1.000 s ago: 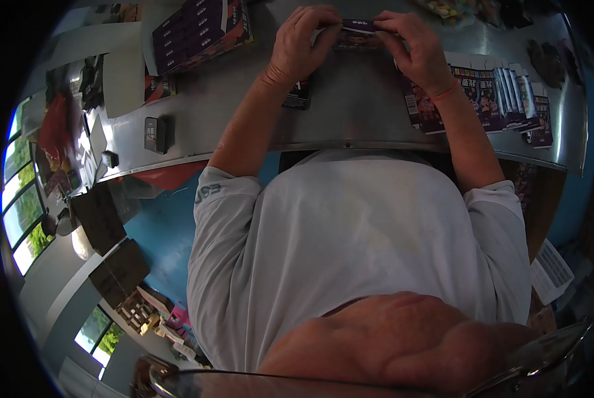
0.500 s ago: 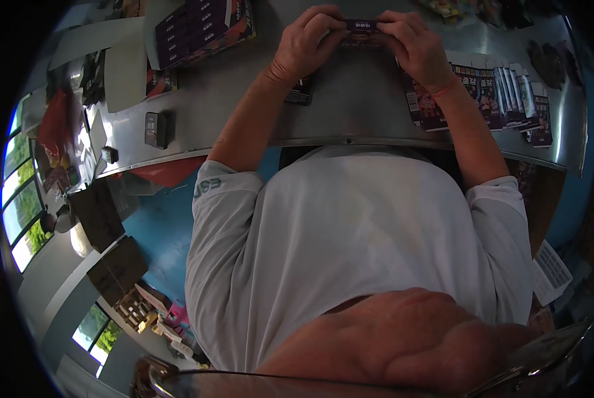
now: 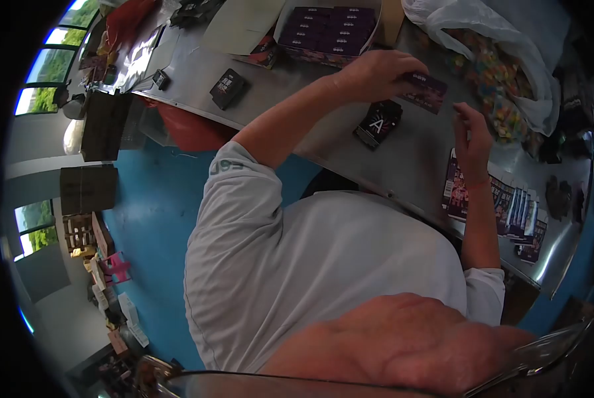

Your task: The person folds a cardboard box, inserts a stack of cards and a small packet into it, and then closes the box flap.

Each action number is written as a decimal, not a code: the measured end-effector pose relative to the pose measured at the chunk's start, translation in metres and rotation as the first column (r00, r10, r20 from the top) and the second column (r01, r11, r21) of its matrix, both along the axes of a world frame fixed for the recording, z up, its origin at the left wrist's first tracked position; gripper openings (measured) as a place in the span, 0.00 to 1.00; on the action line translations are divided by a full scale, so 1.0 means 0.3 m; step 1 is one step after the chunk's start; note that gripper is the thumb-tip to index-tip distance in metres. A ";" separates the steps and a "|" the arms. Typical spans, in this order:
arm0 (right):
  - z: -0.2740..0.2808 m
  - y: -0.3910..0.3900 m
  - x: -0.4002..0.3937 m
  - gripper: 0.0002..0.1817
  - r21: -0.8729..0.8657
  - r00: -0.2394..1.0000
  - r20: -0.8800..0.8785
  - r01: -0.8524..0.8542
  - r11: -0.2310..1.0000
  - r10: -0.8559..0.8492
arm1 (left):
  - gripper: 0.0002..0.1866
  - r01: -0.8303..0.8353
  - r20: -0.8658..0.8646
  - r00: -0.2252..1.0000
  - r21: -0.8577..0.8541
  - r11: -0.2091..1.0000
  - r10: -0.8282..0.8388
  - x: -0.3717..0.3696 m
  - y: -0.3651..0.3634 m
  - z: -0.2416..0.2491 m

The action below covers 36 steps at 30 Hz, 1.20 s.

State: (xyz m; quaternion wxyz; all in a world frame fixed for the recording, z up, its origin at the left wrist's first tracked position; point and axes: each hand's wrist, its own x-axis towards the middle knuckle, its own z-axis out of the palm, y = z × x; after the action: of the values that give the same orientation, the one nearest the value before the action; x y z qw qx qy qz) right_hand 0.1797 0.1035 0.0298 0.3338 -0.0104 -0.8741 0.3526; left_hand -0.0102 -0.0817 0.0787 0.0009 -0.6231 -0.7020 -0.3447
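Note:
My left hand (image 3: 388, 71) is closed on one end of a small purple box (image 3: 427, 93) with pale lettering, held above the metal table. To its right, my right hand (image 3: 474, 136) is apart from the box, fingers partly stretched and nothing visible in them. A stack of black cards (image 3: 378, 125) marked with a white "A" lies under my left wrist. Beyond my left forearm stands an open carton (image 3: 320, 58) with several purple boxes (image 3: 333, 30) in rows. Purple printed packets (image 3: 489, 202) lie overlapped beside my right wrist.
A white plastic bag (image 3: 453, 16) with many colourful small wrapped pieces (image 3: 502, 86) lies at the far right. A small black box (image 3: 228, 88) sits near the table's front edge on the left. Dark items (image 3: 557, 196) lie by the right edge. The floor (image 3: 157, 219) is blue.
My right hand has let go of the purple box, which both hands held before. My left hand carries it toward the carton side. The view has turned, shifting the table's contents.

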 end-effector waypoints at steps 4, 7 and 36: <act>-0.004 -0.035 -0.113 0.08 0.035 0.994 0.004 -0.112 0.993 0.112 | 0.19 -0.135 -0.273 0.938 0.285 0.949 0.216 -0.316 -0.168 0.143; 0.020 -0.087 -0.205 0.08 0.062 0.987 -0.011 -0.160 0.985 0.161 | 0.19 -0.318 -0.374 0.818 0.340 0.885 0.437 -0.579 -0.252 0.092; -0.215 -0.132 -0.195 0.10 0.235 0.965 0.248 -0.142 0.962 0.082 | 0.23 -0.170 -0.160 0.972 0.033 0.985 0.173 -0.064 -0.216 -0.244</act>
State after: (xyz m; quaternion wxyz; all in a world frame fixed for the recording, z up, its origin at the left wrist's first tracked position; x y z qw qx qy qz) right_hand 0.1213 0.0638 -0.0347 0.2055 0.0399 -0.9443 0.2540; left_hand -0.0294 -0.1466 0.0055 0.0937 -0.5860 -0.7475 -0.2984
